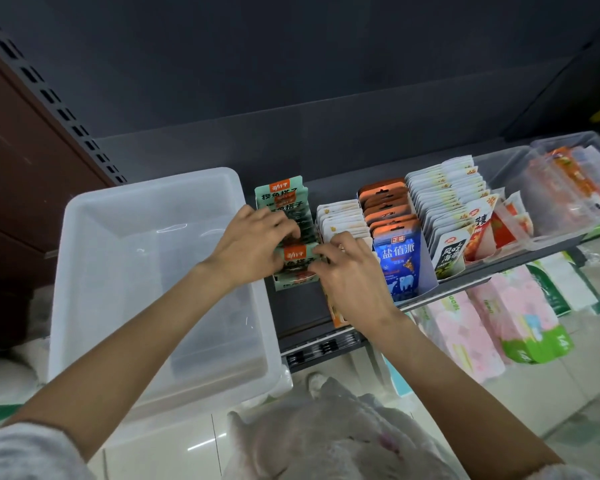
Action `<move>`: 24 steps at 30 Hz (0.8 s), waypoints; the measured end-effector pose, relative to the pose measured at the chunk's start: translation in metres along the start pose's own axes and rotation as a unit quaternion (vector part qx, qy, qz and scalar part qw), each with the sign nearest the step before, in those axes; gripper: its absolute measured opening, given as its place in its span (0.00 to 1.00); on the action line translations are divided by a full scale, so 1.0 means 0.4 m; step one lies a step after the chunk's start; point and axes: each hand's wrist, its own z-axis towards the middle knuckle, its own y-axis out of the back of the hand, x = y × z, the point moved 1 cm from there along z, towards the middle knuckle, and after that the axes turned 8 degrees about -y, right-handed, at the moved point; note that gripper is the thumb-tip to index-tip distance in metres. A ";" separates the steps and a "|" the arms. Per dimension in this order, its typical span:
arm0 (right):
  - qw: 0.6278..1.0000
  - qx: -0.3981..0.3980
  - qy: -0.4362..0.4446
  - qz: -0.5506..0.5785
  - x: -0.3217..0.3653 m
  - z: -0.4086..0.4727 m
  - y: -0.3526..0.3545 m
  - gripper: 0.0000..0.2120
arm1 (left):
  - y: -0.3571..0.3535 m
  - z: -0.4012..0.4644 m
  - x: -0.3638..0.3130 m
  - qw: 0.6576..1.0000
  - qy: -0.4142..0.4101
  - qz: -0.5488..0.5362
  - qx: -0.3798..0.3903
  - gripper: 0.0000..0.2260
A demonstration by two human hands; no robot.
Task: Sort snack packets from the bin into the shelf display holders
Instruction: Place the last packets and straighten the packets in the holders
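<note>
Right now both hands, left hand (253, 242) and right hand (352, 271), pinch the green packets (296, 256) mid-frame; crowding them could buckle the row.

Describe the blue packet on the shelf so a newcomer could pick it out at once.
Start at the clear plastic bin on the left and move right along the dark shelf, past the green packets under both hands. The blue packet stands foremost in the orange-topped row. It alone is blue, with white characters and polar bears.
</note>
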 end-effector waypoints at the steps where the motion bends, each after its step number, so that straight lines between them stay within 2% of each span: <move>1: 1.000 0.004 0.000 -0.002 -0.002 0.003 0.000 0.07 | -0.002 0.005 -0.004 1.000 0.006 0.011 -0.009 0.18; 5: 1.000 0.013 -0.002 -0.002 -0.006 0.009 -0.003 0.08 | -0.016 0.011 -0.020 0.995 -0.017 0.098 -0.019 0.18; 10: 1.000 0.021 -0.004 0.017 -0.006 0.008 -0.005 0.07 | -0.044 -0.015 -0.031 0.987 -0.018 0.161 -0.006 0.06; 12: 0.999 0.029 -0.010 0.026 -0.007 0.008 -0.006 0.08 | -0.051 -0.011 -0.025 0.991 -0.011 0.129 -0.017 0.03; 15: 0.998 0.045 -0.025 0.038 -0.010 0.012 0.002 0.07 | -0.041 0.008 0.003 0.997 0.045 0.011 -0.063 0.04; 18: 0.997 0.067 -0.029 0.040 -0.010 0.013 0.010 0.05 | -0.016 0.014 0.018 0.978 0.139 -0.129 -0.084 0.10; 20: 0.996 0.073 -0.036 0.041 -0.010 0.013 0.007 0.07 | -0.014 0.015 0.018 0.968 0.171 -0.176 -0.059 0.12; 22: 0.995 0.071 -0.045 0.046 -0.012 0.013 0.003 0.10 | -0.014 0.015 0.011 0.973 0.167 -0.156 -0.023 0.14; 24: 0.995 0.061 -0.050 0.066 -0.018 0.009 0.002 0.11 | -0.012 0.014 0.004 0.992 0.110 -0.060 -0.028 0.17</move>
